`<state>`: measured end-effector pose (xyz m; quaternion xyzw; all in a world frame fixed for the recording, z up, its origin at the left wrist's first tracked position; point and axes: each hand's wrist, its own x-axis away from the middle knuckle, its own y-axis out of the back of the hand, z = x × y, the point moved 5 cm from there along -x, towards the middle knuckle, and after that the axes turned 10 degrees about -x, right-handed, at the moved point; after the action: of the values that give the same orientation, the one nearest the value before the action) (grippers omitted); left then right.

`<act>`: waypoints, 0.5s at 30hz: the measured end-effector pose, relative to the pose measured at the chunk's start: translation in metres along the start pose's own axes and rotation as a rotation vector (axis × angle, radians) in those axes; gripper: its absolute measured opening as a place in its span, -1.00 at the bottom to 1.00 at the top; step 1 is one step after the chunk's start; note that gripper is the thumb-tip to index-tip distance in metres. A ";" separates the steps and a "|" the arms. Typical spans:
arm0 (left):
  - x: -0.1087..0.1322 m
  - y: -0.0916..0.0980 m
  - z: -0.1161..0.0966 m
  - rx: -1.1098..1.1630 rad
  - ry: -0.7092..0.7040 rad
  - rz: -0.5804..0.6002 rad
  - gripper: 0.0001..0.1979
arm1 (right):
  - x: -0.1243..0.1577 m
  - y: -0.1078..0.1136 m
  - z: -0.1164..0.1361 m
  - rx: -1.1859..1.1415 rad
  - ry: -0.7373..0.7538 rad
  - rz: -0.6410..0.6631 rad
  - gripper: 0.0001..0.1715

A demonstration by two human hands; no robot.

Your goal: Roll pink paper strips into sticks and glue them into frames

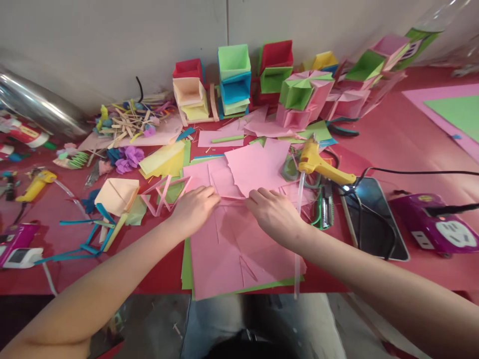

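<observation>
My left hand (pixel 197 207) and my right hand (pixel 272 214) are closed on the two ends of a narrow folded pink paper strip (pixel 232 202). Beneath it lies a stack of pink paper sheets (pixel 247 264), with green sheets showing at its edges. A torn-edged pink piece (pixel 256 167) lies just beyond my fingers. Close to my left hand stands a folded pink paper frame (pixel 164 195). A yellow glue gun (pixel 318 162) rests to the right beyond my right hand, its clear glue stick pointing toward me. My fingertips are partly hidden behind the backs of my hands.
Folded paper boxes (pixel 234 75) stand along the wall. A phone (pixel 374 219) with a black cable over it and a purple power strip (pixel 437 224) lie right. A green-handled cutter (pixel 324 207) is near my right wrist. At left are blue paper strips (pixel 90 244) and wooden sticks (pixel 129 122).
</observation>
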<state>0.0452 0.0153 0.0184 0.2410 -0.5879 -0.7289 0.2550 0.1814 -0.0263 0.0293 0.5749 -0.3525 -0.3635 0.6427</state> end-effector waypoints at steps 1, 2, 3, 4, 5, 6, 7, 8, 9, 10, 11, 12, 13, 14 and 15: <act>-0.001 -0.001 0.001 0.004 -0.002 0.010 -0.85 | -0.002 0.000 -0.001 -0.007 -0.022 0.003 -0.74; -0.002 -0.002 0.001 0.000 -0.006 0.019 -0.84 | -0.003 0.000 -0.002 -0.012 -0.051 0.013 -0.74; -0.003 -0.003 0.002 -0.007 -0.009 0.028 -0.84 | -0.005 0.000 -0.003 -0.018 -0.080 0.030 -0.74; -0.004 -0.003 0.001 -0.015 -0.011 0.034 -0.84 | -0.007 0.000 -0.003 -0.023 -0.105 0.048 -0.74; -0.005 -0.004 0.001 -0.021 -0.011 0.040 -0.84 | -0.009 0.000 -0.003 -0.027 -0.123 0.063 -0.74; -0.006 -0.004 0.001 -0.025 -0.011 0.047 -0.84 | -0.010 0.001 -0.003 -0.029 -0.135 0.071 -0.74; -0.007 -0.004 0.001 -0.024 -0.009 0.053 -0.84 | -0.011 0.002 -0.003 -0.030 -0.141 0.071 -0.74; -0.007 -0.004 0.002 -0.017 -0.003 0.058 -0.84 | -0.012 0.003 -0.003 -0.027 -0.142 0.067 -0.75; -0.008 -0.005 0.003 -0.005 0.008 0.062 -0.85 | -0.012 0.004 -0.003 -0.023 -0.137 0.059 -0.75; -0.009 -0.005 0.004 0.010 0.022 0.064 -0.86 | -0.013 0.004 -0.002 -0.016 -0.127 0.053 -0.75; -0.009 -0.005 0.005 0.023 0.034 0.062 -0.87 | -0.012 0.004 -0.001 -0.007 -0.111 0.050 -0.76; -0.009 -0.005 0.006 0.031 0.038 0.056 -0.88 | -0.012 0.003 0.000 0.003 -0.091 0.049 -0.76; -0.009 -0.005 0.006 0.031 0.033 0.046 -0.88 | -0.011 0.003 0.001 0.014 -0.069 0.048 -0.77; -0.009 -0.004 0.006 0.023 0.020 0.035 -0.88 | -0.009 0.002 0.003 0.025 -0.047 0.044 -0.77; -0.008 -0.004 0.005 0.007 0.004 0.022 -0.88 | -0.008 0.001 0.004 0.036 -0.026 0.037 -0.77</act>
<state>0.0475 0.0252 0.0159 0.2372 -0.5925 -0.7235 0.2632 0.1744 -0.0213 0.0300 0.5748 -0.3780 -0.3528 0.6343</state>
